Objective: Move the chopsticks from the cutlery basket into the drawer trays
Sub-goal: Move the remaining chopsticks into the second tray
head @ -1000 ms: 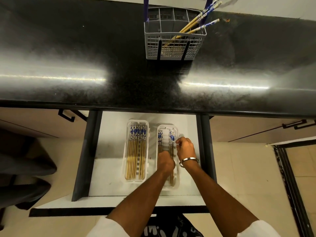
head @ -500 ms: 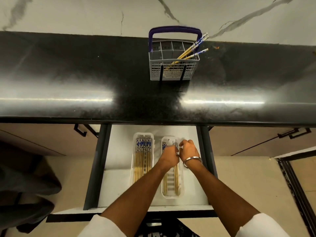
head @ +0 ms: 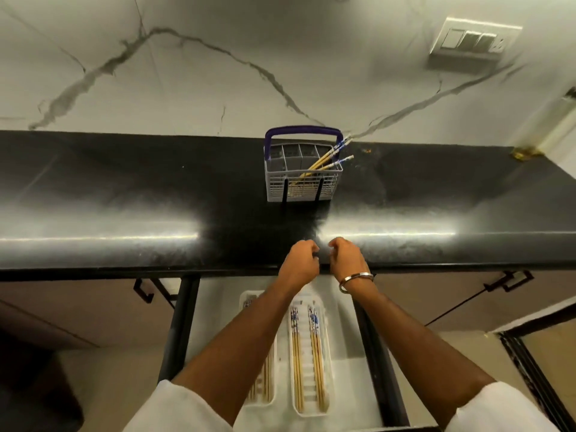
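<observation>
A grey cutlery basket [head: 304,188] with a purple handle stands at the back of the black counter [head: 124,198]. A few blue-tipped wooden chopsticks [head: 330,157] lean out of its right corner. Below, the open drawer [head: 215,310] holds two white trays. The right tray [head: 328,397] carries two small groups of chopsticks [head: 315,353]. My left forearm covers most of the left tray [head: 249,302], which also holds chopsticks. My left hand [head: 299,265] and my right hand [head: 346,260] hover side by side over the counter's front edge, fingers loosely curled, holding nothing.
A marbled white wall rises behind the counter, with a switch panel [head: 473,39] at the upper right. Closed cabinet fronts with black handles [head: 505,282] flank the drawer. A dark shape [head: 34,385] lies on the floor at the lower left.
Both hands have lifted out of the right tray and risen to the counter's front edge. The chopsticks they touched stay in the tray. The view has tilted up toward the wall.
</observation>
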